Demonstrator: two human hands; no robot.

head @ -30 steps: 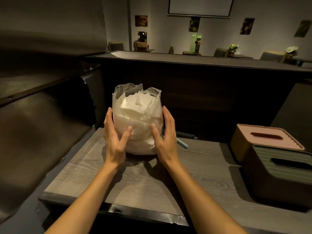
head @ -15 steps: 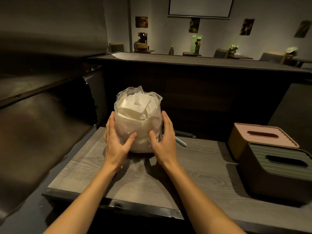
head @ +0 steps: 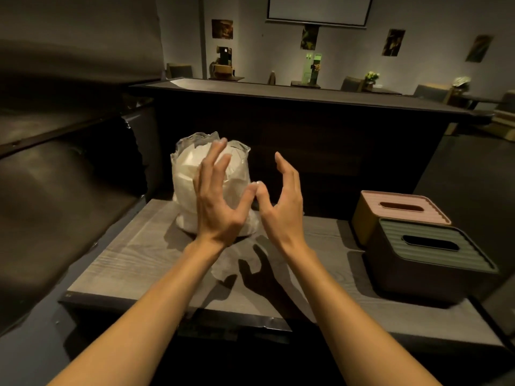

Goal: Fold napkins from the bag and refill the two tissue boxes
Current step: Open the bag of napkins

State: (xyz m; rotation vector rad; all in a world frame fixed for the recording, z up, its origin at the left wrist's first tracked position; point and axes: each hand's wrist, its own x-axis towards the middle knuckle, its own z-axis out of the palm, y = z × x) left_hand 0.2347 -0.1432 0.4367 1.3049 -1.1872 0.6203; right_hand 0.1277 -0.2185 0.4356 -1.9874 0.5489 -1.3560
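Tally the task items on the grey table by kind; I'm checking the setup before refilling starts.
Clear plastic bag of white napkins: 1
Tissue boxes: 2, a yellow box with a pink ribbed lid and a dark box with a green ribbed lid
Total: 3

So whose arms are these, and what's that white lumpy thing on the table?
The arms belong to a person wearing a camera on their head, so you see what they see, looking down. The left hand and right hand are both open and hold nothing. The white lump is a clear plastic bag of napkins, standing on a grey wooden table. On the right sit two tissue boxes, one with a pink lid and one with a green lid in front of it. Their slots look dark.
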